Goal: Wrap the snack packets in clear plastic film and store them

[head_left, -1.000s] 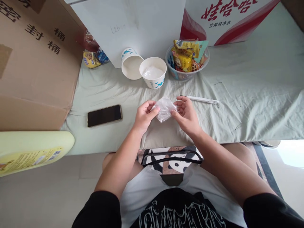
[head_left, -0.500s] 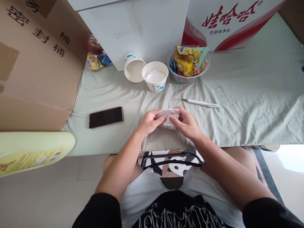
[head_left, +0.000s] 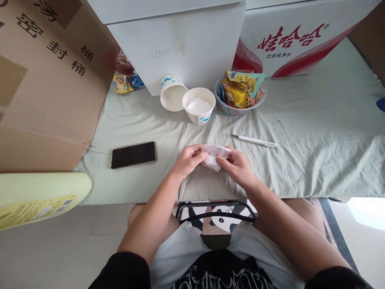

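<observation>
Both my hands hold a small, crinkled clear plastic packet (head_left: 214,155) above the front of the cloth-covered table. My left hand (head_left: 190,160) pinches its left side, thumb on top. My right hand (head_left: 239,165) grips the right side, with the thumb pressed on the lower part. What the packet contains cannot be made out. Beyond my hands stands a paper bowl (head_left: 199,116) with clear plastic inside it. Another paper bowl (head_left: 174,98) lies tipped on its side, its mouth toward me. To the right is a white craft knife (head_left: 255,141) on the cloth.
A phone (head_left: 134,155) lies to the left. Behind the knife sits a clear tub (head_left: 234,109) of snack packets. White boxes (head_left: 180,48) line the back, a large cardboard box (head_left: 57,100) stands left, and a yellow-green bottle (head_left: 45,188) lies nearer me.
The packet has tilted, its right side shifting outward with my right hand. The whole scene sits slightly lower as the head view moved. Both hands still grip the packet.
</observation>
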Demonstrator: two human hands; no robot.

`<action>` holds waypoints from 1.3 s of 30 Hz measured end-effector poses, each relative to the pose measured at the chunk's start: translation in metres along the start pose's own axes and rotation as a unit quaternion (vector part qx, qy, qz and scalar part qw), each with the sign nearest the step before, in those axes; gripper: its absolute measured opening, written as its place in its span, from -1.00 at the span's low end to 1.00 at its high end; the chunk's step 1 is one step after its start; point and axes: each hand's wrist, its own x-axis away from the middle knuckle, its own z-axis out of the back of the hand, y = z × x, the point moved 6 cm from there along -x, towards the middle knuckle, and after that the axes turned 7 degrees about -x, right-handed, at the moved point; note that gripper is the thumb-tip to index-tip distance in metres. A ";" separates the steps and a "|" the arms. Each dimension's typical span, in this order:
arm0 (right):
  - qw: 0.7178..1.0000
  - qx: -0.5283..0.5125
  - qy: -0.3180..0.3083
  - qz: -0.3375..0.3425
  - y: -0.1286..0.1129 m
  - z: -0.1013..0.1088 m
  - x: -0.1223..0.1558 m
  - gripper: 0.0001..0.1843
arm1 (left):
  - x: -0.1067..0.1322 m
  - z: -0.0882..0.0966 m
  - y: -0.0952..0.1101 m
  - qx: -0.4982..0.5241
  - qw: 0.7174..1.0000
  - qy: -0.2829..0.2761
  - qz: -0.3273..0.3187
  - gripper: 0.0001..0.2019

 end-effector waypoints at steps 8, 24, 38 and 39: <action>0.999 0.036 0.008 0.030 -0.005 -0.006 0.006 -0.65 | 0.002 0.001 0.016 -0.107 0.993 -0.037 -0.024 -0.77; 0.998 0.014 0.031 0.054 -0.029 0.028 -0.009 -0.93 | 0.027 0.076 0.043 -0.259 0.903 0.338 -0.051 -0.69; 0.926 0.220 0.236 0.195 -0.066 0.098 -0.048 -0.67 | -0.148 0.020 0.120 -0.670 0.730 -0.042 0.131 -0.63; 0.929 0.224 0.233 0.181 -0.063 0.102 -0.054 -0.58 | -0.149 0.018 0.116 -0.656 0.736 -0.083 0.145 -0.60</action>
